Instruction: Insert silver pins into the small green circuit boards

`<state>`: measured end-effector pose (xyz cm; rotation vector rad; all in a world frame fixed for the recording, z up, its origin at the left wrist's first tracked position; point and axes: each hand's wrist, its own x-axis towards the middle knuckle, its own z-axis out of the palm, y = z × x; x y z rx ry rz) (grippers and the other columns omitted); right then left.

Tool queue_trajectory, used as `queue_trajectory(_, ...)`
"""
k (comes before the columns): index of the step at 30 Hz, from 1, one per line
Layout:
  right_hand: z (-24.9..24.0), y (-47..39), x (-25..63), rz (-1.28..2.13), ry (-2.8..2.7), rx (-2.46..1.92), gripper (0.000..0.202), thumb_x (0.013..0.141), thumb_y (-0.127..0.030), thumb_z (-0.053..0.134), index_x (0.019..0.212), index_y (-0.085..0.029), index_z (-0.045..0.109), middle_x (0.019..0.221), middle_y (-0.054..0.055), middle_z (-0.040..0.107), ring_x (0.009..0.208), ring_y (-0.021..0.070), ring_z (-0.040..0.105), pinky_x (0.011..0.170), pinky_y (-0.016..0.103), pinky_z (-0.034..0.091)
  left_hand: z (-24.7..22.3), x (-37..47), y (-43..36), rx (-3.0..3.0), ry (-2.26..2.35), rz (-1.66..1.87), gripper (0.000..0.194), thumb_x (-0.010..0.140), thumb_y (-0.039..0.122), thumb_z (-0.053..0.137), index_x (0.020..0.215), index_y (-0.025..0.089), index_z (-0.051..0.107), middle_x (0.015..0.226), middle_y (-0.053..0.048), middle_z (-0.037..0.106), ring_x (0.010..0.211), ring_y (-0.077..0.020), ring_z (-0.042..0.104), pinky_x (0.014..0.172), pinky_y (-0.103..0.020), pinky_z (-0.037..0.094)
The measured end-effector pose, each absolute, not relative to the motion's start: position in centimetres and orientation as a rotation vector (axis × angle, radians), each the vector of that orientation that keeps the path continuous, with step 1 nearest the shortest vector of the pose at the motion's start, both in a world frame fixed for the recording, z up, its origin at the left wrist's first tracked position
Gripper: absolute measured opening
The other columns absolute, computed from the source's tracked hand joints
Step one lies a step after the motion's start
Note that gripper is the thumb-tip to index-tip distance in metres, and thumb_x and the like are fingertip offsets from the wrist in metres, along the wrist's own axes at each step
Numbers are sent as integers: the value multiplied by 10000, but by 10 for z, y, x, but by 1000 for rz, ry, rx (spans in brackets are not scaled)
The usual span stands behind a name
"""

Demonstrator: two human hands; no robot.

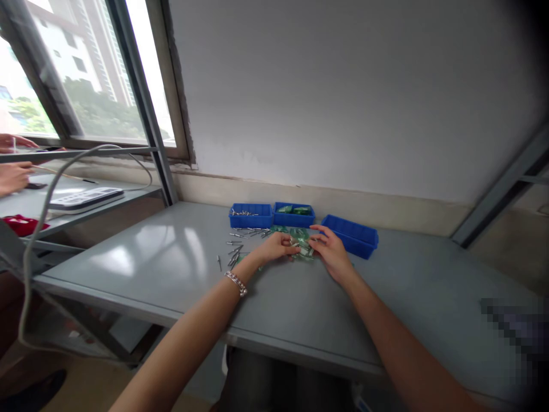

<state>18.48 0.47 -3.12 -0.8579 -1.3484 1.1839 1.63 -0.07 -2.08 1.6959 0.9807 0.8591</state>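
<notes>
Over the middle of the table, a small clear-green plastic bag (303, 252) lies between my two hands. My left hand (274, 247), with a bracelet (237, 284) at its wrist, is closed with thumb and fingers pinching the bag's left side. On the right side, my right hand (329, 250) curls its thumb and fingers at the bag's edge, the index finger raised. Fine detail at the fingertips is too small to make out. Thin silver metal pieces resembling blind rivets (234, 256) lie loose left of my left hand, several of them. More green bags (278, 229) lie just behind.
Along the wall stand a blue bin of metal pieces (251, 222), a blue bin of green bags (294, 219) and an angled blue bin (364, 249). At left are a metal rack post (160, 154), a white cable (32, 257), a scale-like device (86, 198) and another person's hands (15, 176).
</notes>
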Motion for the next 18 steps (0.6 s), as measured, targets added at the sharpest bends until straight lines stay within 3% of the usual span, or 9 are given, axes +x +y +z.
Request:
queue_trajectory(4,-31,3,185,1310,-1355,-945,444,597,-307,683,983,-196,493,703,13,544,583,131,511,492,230,393,-20,17,0,1684,1106,964,363,635,348,621,545,137,340,475,68,318,454,-48,326,474,-200,259)
queue_trajectory(11,-35,2,184,1344,-1572,-1076,271,671,-365,621,777,-118,581,707,69,582,571,115,500,487,218,358,-12,19,-6,1679,1156,1022,310,643,360,605,574,124,416,516,34,429,507,-71,382,512,-211,270)
queue_trajectory(18,-35,3,184,1236,-1564,-1069,260,641,-349,613,778,-130,582,648,31,550,552,110,469,443,210,322,-14,20,-5,1707,1210,938,291,693,379,555,626,102,494,560,9,460,514,-73,362,501,-218,250)
